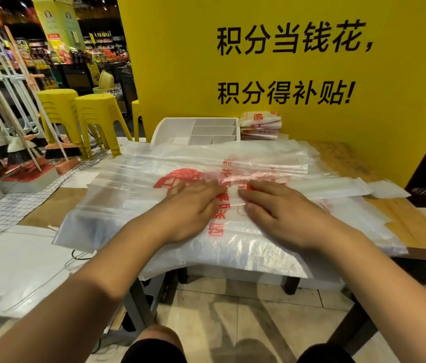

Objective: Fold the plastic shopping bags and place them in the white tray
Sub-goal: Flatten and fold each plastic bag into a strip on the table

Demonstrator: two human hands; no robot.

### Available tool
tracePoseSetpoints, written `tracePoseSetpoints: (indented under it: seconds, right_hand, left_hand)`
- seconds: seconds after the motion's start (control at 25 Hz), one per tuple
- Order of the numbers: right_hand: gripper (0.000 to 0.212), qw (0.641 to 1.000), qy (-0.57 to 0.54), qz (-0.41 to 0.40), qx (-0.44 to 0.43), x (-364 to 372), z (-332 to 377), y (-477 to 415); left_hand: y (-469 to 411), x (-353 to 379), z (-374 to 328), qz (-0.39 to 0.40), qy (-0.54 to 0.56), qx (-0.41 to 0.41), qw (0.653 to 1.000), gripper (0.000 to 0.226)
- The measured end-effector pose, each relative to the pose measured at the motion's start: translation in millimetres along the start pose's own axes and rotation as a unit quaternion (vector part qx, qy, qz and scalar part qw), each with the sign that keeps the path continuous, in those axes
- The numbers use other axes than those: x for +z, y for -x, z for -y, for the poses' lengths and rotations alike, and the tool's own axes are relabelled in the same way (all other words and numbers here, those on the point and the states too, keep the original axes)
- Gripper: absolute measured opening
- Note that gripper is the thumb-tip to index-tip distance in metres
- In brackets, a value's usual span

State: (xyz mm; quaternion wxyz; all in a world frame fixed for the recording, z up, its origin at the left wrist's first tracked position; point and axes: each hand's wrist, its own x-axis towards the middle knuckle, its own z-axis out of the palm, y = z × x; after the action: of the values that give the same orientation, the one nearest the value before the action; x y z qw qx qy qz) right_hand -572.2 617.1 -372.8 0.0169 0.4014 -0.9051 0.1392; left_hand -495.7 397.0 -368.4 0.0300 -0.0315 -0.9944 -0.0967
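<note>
- Yellow stools [94, 113] stand stacked at far left
- White tray [178, 129] sits behind the spread plastic bags [117, 189]
- Left hand [193, 205], fingers flat, presses the top one
- Folded bags [260, 125] lie stacked just right of the tray
- Right hand [280, 208] presses flat beside the left, pinching nothing

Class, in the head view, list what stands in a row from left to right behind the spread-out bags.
From the left: brooms → yellow stools → white tray → stack of folded bags.
</note>
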Motion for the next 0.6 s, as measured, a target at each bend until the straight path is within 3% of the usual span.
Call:
tracePoseSetpoints:
  seconds: [0.2, 0.36, 0.6]
  right_hand:
    - [0.065, 0.996, 0.009, 0.075, 0.056, -10, -22, 17]
    - [0.075, 0.976, 0.015, 0.079, 0.202, -33, -73, 41]
    - [0.093, 0.973, 0.023, 0.088, 0.214, -31, -77, 42]
  left_hand:
    - [12, -2, 7, 0.066, -0.015, -0.042, 0.997, 0.060]
    - [23, -5, 22, 0.073, -0.021, -0.096, 0.992, 0.068]
    - [20, -1, 25, 0.052, -0.008, -0.081, 0.995, 0.073]
